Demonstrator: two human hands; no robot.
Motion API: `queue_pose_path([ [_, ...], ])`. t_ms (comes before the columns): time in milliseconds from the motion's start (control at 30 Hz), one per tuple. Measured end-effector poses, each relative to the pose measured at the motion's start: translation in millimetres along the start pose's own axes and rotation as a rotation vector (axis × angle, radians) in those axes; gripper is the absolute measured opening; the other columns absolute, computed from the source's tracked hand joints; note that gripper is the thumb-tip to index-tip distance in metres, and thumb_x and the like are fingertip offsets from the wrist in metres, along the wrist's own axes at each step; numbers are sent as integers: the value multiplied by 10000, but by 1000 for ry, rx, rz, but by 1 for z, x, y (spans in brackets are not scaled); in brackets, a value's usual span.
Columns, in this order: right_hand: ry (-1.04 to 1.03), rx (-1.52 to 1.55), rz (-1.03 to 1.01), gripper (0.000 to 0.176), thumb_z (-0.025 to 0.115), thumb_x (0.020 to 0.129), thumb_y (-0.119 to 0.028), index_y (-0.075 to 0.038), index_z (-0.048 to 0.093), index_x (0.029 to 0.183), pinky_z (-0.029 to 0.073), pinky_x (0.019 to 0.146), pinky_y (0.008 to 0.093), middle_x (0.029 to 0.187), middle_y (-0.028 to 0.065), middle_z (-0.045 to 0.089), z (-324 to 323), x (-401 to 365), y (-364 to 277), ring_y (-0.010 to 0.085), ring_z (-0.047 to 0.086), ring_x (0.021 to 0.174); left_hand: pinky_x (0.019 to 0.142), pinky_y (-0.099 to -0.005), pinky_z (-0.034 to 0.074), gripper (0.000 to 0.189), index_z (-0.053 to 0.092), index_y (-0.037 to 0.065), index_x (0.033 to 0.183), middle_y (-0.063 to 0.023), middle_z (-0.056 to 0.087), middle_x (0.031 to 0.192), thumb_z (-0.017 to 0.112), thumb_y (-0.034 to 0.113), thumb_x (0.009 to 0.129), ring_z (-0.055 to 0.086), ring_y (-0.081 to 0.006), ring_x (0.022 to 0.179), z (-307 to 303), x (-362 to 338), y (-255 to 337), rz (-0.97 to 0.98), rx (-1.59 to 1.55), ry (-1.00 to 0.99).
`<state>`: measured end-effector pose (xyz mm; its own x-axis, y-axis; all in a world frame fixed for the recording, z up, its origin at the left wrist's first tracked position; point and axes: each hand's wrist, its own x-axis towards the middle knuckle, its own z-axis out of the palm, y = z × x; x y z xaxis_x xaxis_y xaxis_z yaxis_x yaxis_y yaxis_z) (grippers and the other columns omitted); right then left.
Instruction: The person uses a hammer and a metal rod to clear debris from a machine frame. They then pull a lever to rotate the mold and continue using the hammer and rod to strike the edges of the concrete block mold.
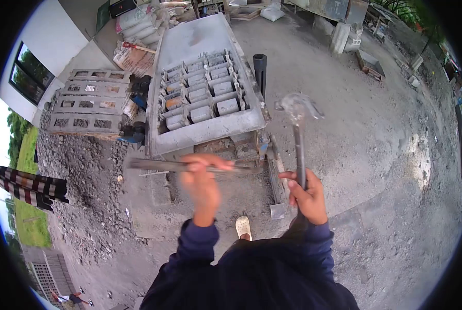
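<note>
1. Because the left hand (200, 183) is blurred, finger detail is limited; it appears closed around a dark bar (161, 165). Bar lies roughly crosswise, in front of the mould's near edge. Advisable: a firm hold, wrist loose, the bar's ends watched against the frame.
2. Right hand (309, 195): wrapped round the handle of a hammer (299, 139), low on the shaft, index finger partly extended. Hammer upright in view, head blurred, to the right of the mould. Best handled with all fingers closed and the head well away from the left hand.
3. Mould (210, 130): grey, tray-like, rows of squarish cells, beyond both hands. Rim and thin cell walls likely call for measured, even contact.
4. Black tube (260, 75): upright, beside the mould's right edge; sideways clearance for the hammer advisable.
5. Hollow blocks (88, 106): in rows left of the mould; best kept clear of the bar's ends.
6. Pale clog (243, 226): on the ground below the hands; steady footing prudent.
</note>
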<state>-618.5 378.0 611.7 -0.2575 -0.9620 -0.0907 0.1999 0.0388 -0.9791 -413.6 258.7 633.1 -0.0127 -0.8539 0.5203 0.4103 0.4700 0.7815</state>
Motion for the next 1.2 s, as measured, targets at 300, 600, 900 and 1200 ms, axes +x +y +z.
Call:
queue_pose_path([
  [300, 328, -134, -12, 283, 482, 995, -299, -35, 473, 894, 357, 401, 230, 596, 25, 513, -75, 7, 54, 69, 447, 430, 449, -248, 276, 411, 504, 105, 757, 33, 427, 620, 412, 410, 1017, 360, -64, 511, -135, 119, 62, -559, 917, 173],
  [600, 312, -515, -182, 320, 452, 1005, -295, -40, 492, 815, 327, 401, 247, 539, -16, 450, 67, 139, -22, 63, 435, 441, 547, -349, 397, 422, 521, 4, 759, -70, 485, 596, 470, 349, 996, 473, -161, 572, -220, -13, -134, -598, 835, -277],
  [900, 610, -717, -819, 379, 386, 1020, -306, -16, 455, 785, 449, 481, 345, 618, 128, 533, 148, 281, -78, 240, 527, 462, 564, -406, 435, 421, 549, -19, 754, -180, 561, 620, 444, 309, 996, 578, -302, 586, -280, -83, -144, -1003, 696, -215],
  [1200, 335, -678, -26, 448, 407, 1000, -478, -101, 493, 775, 302, 398, 202, 582, -31, 424, 148, 233, -49, 32, 404, 456, 514, -336, 407, 474, 525, 44, 678, -35, 511, 558, 450, 396, 987, 518, -137, 537, -337, -65, -147, -1017, 805, -221],
])
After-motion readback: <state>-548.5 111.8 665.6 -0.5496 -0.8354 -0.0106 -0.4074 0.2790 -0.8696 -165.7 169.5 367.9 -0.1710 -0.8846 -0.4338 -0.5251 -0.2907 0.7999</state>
